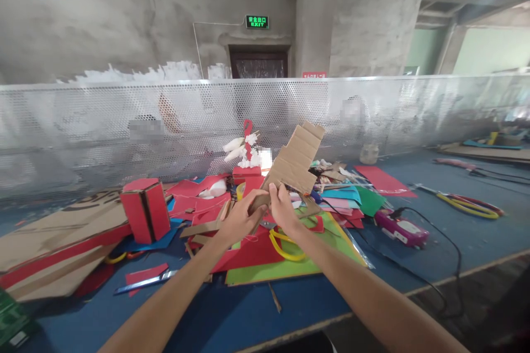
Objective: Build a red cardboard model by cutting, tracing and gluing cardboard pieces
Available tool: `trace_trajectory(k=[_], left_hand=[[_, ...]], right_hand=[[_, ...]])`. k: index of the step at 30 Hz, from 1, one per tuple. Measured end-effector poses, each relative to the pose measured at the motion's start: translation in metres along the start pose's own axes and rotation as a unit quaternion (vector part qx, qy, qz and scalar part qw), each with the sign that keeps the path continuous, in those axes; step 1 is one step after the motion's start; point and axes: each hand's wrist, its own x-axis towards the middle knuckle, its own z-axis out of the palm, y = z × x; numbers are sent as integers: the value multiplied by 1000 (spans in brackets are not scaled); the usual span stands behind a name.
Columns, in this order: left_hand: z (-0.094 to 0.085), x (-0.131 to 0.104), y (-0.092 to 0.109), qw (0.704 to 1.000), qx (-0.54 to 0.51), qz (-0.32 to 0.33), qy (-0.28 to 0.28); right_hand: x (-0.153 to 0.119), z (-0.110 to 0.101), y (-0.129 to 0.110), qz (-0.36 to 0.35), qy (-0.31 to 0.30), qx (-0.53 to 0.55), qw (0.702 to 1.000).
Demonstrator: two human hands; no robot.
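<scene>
A piece of brown cardboard [296, 157] with notched edges is held up at a tilt over the cluttered table. Its lower end is between the fingers of my left hand [244, 215], which are closed on it. Beside it, my right hand [284, 207] pinches the same cardboard near its lower edge. Below my hands are red sheets [260, 245], a green sheet [265, 273] and yellow-handled scissors [290, 253]. Behind the hands stands a red decoration with white flowers [248, 151].
A red box [144, 210] and large cardboard sheets [62, 231] are at left, near a blue cutter [144, 282]. At right are a purple device [401, 230] with a black cable, yellow-and-red-handled scissors [467, 204] and a glass jar [369, 153]. A perforated metal screen [199, 121] runs behind.
</scene>
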Motion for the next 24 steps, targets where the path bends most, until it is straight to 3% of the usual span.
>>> trace_trajectory(k=[5, 12, 15, 19, 24], left_hand=[[5, 4, -12, 997, -78, 5, 18], [9, 7, -20, 984, -176, 22, 34], [8, 7, -23, 972, -235, 9, 24], [3, 6, -25, 944, -328, -40, 22], [-2, 3, -19, 918, -387, -85, 12]], right_hand=[[-1, 5, -5, 15, 15, 12, 1000], [2, 7, -7, 37, 13, 159, 986], [-2, 6, -16, 92, -12, 234, 968], [-4, 3, -27, 172, -47, 354, 918], [1, -1, -26, 168, -49, 393, 903]])
